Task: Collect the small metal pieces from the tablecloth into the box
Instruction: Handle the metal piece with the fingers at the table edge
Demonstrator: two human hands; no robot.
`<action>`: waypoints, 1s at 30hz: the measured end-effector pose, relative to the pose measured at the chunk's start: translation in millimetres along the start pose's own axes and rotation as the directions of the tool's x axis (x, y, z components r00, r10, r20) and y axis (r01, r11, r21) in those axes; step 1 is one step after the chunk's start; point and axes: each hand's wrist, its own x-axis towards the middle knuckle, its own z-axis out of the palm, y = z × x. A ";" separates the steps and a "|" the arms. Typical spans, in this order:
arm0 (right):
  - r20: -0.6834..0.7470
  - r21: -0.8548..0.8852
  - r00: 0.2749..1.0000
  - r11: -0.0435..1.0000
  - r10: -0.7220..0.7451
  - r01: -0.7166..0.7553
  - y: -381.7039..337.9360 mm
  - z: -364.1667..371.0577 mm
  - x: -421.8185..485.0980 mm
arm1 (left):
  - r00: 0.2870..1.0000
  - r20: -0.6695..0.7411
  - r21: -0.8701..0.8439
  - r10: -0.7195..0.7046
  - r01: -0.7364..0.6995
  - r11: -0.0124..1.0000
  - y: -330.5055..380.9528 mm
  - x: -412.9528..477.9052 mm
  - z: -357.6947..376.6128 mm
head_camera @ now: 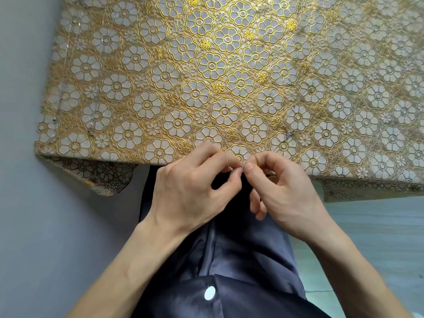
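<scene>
Pinching a small metal piece between left hand and right hand, thumb and forefinger of each narrowed to a tight pinch, tips touching over the near edge of the tablecloth. Too tiny to tell its long axis; looks grey and dull.

Lying loose at 1 o'clock from the pinch: a second piece, thin, silvery, slanting roughly 1 to 7. Probably a shorter reach for the right hand. Higher at 1 o'clock, a ring-like piece. Well apart at 10 o'clock, a far piece. No box in view.
</scene>
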 end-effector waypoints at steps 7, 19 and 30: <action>-0.011 0.002 1.000 1.000 0.009 -0.009 -0.1 2.4 0.4 | 0.998 -0.059 -0.026 0.012 -0.013 1.000 -2.1 -1.5 4.5; -0.019 0.057 0.999 0.998 0.029 -0.028 -2.1 4.7 2.2 | 0.979 -0.041 -0.185 -0.201 0.190 0.964 -3.7 -3.3 -0.3; -0.024 -0.028 0.999 0.999 -0.037 0.036 -3.2 3.5 -1.5 | 0.997 -0.058 -0.069 -0.045 0.041 0.997 -2.2 -6.8 -1.5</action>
